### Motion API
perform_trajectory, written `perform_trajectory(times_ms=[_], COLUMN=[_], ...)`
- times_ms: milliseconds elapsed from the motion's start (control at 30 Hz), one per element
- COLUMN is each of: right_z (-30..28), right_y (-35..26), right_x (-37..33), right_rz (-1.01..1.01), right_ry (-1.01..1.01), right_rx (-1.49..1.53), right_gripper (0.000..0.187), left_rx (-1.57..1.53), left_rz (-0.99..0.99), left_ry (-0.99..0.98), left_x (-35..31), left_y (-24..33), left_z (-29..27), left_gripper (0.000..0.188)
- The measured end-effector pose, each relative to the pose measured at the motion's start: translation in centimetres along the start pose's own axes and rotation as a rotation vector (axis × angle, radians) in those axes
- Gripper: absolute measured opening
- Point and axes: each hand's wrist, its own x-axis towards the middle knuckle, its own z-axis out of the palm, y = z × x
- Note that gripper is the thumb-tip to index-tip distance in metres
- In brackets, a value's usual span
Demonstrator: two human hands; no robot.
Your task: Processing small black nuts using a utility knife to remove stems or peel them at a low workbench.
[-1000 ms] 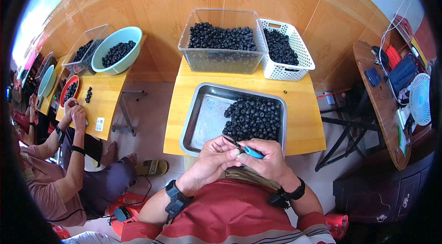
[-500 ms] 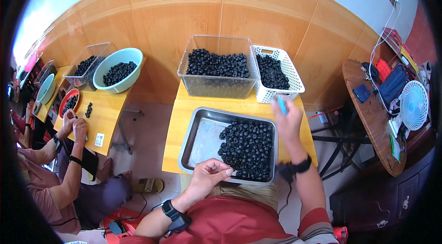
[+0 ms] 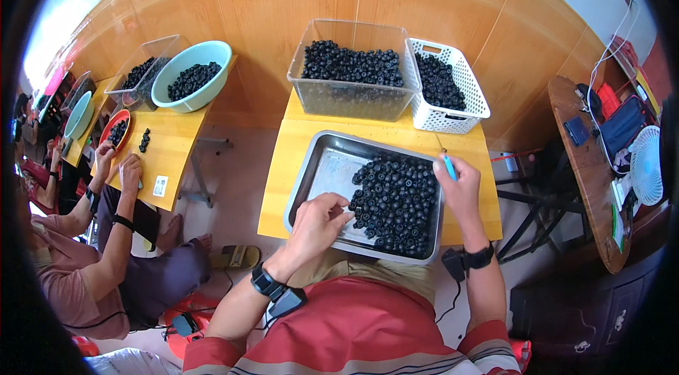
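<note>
Pieces, small, round, black and hollow-topped (image 3: 396,199), lie heaped just right of the left hand's fingertips and to the left of the right hand. The left hand (image 3: 315,226) is half curled over the near left part of the heap's tray, thumb and forefinger a little apart; I cannot tell whether anything sits between them. The right hand (image 3: 461,189) is closed around a slim tool with a bright blue handle (image 3: 449,167), its thin tip pointing to the far side, over the tray's right rim. Beneath is the shallow rectangular silver metal tray (image 3: 327,163), bare on its left, resting on a yellow wooden table (image 3: 272,198). Farther off stand a clear rectangular plastic bin (image 3: 346,100) and, touching or just right of it, a white perforated plastic basket (image 3: 475,100), both holding more black pieces. Well to the left, another person's hands (image 3: 129,173) are over a second yellow table (image 3: 180,136), near a round pale-green plastic bowl (image 3: 225,64).
</note>
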Motion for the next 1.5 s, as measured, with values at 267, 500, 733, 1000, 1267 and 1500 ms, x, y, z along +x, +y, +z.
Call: perform_trajectory(times_ms=[267,500,733,1000,1267,1500], right_z=[-1.9,-2.4,-2.0,-1.6,-1.0,0.2], right_y=[0.0,-0.2,-1.1,-1.2,-1.8,-2.8], right_x=[-6.0,-8.2,-9.6,-10.0,-10.2,-10.5], right_rz=[0.081,0.136,0.152,0.139,0.138,0.122], right_ry=[-0.006,0.007,-0.015,-0.014,-0.024,-0.127], right_rx=[-0.002,0.061,0.085,0.109,0.123,0.114], right_gripper=[0.031,0.030,0.028,0.027,0.027,0.028], left_rx=[0.351,0.497,0.551,0.538,0.067,-0.781], left_rz=[0.177,0.104,0.086,0.207,0.004,-0.236], left_ry=[-0.118,-0.136,-0.190,-0.192,-0.171,-0.154], left_x=[6.0,8.6,9.0,8.0,6.6,4.2], left_y=[-1.4,-1.4,-1.3,-2.2,-2.1,-1.0], left_z=[0.7,1.7,1.8,1.0,-0.3,-0.4], left_gripper=[0.027,0.034,0.038,0.026,0.017,0.017])
